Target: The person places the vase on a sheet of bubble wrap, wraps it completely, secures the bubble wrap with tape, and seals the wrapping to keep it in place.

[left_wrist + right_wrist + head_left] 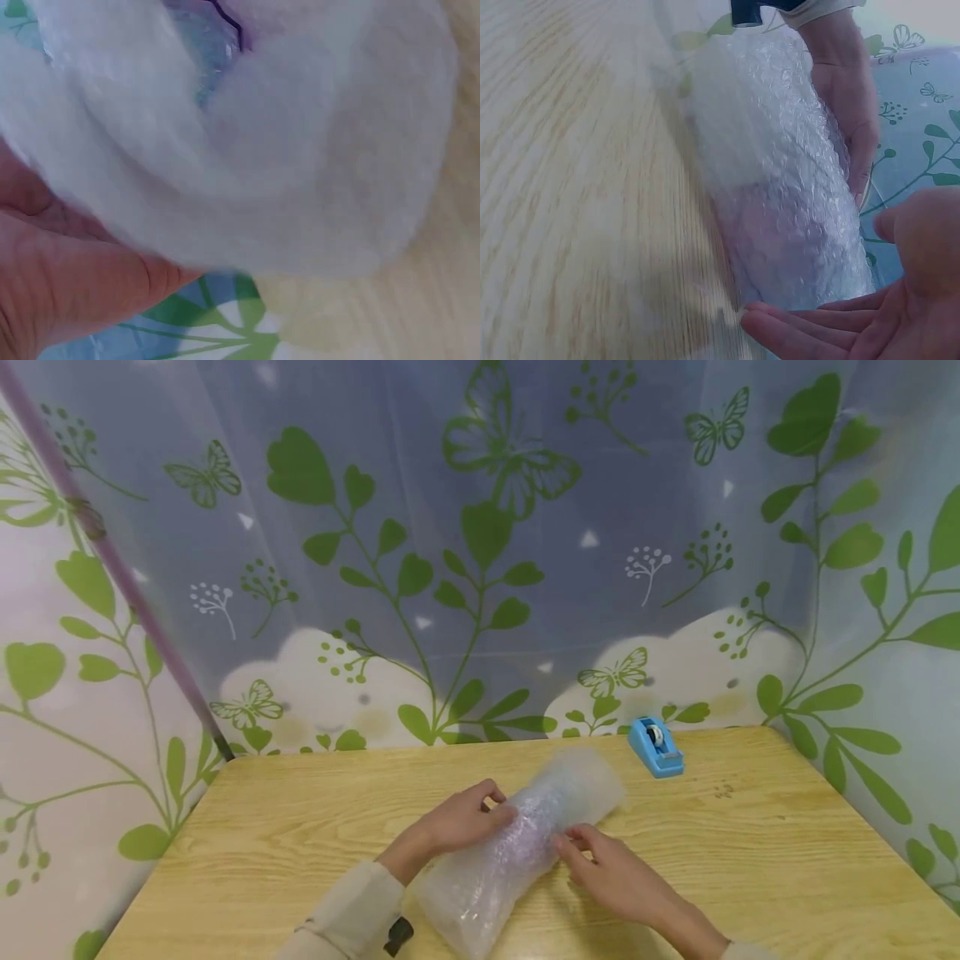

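A roll of bubble wrap [517,843] lies diagonally on the table, bulging around something purple and bluish inside. Its loose end is flattened toward the near side. My left hand [461,817] rests against the roll's left side, and in the left wrist view the thumb [97,281] lies along its outer layer. On the opposite side is my right hand [622,872], its fingertips touching the wrap. The right wrist view shows those fingers [802,330] stretched out, with the thumb held apart. Seen from its end, the wrap [300,217] has several thick layers around the purple thing, which is mostly hidden.
A blue tape dispenser [656,747] stands at the back of the wooden table [300,827], right of the roll. Behind the table hangs a curtain [420,527] printed with leaves and butterflies. A small dark strap piece [399,935] shows by the left sleeve [345,910].
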`<state>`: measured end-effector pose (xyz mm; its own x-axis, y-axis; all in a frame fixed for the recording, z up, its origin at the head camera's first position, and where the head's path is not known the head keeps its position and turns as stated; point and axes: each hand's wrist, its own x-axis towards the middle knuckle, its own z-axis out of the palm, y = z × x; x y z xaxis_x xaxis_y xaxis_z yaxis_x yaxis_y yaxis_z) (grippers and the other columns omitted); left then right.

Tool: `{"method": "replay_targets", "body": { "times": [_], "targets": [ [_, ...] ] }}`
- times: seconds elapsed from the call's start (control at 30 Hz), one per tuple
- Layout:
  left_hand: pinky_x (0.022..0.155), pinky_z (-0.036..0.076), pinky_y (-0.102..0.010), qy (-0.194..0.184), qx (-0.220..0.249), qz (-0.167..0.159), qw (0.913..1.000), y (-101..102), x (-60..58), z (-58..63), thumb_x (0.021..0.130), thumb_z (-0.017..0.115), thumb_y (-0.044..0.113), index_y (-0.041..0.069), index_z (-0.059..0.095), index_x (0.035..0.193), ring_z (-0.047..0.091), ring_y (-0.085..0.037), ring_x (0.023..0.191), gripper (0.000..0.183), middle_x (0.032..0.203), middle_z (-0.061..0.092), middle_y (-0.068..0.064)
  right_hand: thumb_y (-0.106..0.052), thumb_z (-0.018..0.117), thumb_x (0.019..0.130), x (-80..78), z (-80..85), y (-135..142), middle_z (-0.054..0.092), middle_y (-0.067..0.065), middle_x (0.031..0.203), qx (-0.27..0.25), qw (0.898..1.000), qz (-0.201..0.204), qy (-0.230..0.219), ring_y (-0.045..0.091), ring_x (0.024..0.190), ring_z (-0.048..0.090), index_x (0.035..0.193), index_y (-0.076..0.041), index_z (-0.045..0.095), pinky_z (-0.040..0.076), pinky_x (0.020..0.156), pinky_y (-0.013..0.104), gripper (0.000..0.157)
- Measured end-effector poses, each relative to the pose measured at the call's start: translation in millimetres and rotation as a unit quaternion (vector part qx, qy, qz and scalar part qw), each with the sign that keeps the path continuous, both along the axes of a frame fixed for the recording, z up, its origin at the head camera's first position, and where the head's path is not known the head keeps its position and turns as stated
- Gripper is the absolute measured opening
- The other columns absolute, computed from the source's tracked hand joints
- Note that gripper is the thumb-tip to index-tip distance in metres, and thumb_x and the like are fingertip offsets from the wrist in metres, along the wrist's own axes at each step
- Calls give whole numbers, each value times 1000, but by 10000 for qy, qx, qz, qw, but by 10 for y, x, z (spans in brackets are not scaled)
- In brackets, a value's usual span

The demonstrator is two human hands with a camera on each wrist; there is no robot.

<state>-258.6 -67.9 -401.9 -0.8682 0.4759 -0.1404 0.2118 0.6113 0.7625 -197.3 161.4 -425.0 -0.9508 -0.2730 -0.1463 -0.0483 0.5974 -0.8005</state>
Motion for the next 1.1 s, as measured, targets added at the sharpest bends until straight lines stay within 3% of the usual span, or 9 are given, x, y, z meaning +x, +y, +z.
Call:
{"method": "replay_targets", "body": {
  "times": [0.13,0.2,0.33,0.37,0.47,0.57,0.7,0.93,1.1],
  "targets": [
    [69,50,-37,-326,480,260,9980,-31,40,-80,93,58,37,4,49,111,60,-21,81,39,98,61,-11,-51,39,98,-20,-8,-49,63,14,115,-62,9999,104,-16,23,89,65,135,3,44,49,81,47,66],
    [70,51,-38,-547,679,407,9954,-50,69,-134,92,57,42,2,47,114,61,-22,84,47,101,60,-12,-50,39,99,-29,-20,-81,57,23,123,-302,9994,118,-154,28,95,65,140,7,37,50,82,48,70],
    [77,51,-44,-1001,1235,715,9847,-58,141,-255,92,55,49,-2,39,133,60,-27,94,68,113,57,-17,-50,41,98,-48,-51,-150,37,31,141,-822,9952,56,-521,35,103,61,145,10,23,51,81,47,78],
    [79,50,-45,-1041,1369,793,9819,-52,162,-282,92,54,50,-3,37,137,60,-28,96,71,116,56,-18,-50,41,98,-59,-57,-166,38,30,141,-886,9946,24,-542,35,103,61,145,10,22,51,81,46,78],
    [79,51,-45,-957,1746,1059,9742,-4,234,-339,92,55,49,-3,37,140,60,-28,96,73,118,57,-17,-51,41,98,-89,-68,-208,54,23,120,-771,9958,-79,-492,28,93,60,145,9,23,48,82,45,78],
    [73,52,-41,-832,2014,1264,9678,55,295,-351,92,56,46,-2,43,137,61,-25,90,67,108,60,-13,-48,42,98,-107,-75,-234,55,21,121,-696,9968,-224,-315,34,105,56,146,7,24,43,90,49,76],
    [70,52,-40,-779,2168,1455,9622,112,319,-366,92,57,46,-2,43,136,61,-23,87,66,105,60,-11,-45,44,99,-135,-98,-241,32,25,147,-847,9959,-257,-164,43,129,38,148,5,23,34,100,56,73],
    [75,51,-43,-585,1999,1813,9611,172,286,-417,91,56,51,-4,39,137,60,-26,92,73,114,58,-16,-47,44,98,-252,-176,-236,25,23,151,-911,9952,-255,-236,43,134,29,150,1,20,29,102,59,75],
    [79,50,-46,-539,1966,1999,9584,210,269,-417,91,55,52,-5,37,139,59,-28,97,76,119,56,-19,-50,45,97,-336,-243,-233,28,20,151,-989,9945,-305,-138,42,134,31,150,-3,22,29,102,59,74]
  ]
}}
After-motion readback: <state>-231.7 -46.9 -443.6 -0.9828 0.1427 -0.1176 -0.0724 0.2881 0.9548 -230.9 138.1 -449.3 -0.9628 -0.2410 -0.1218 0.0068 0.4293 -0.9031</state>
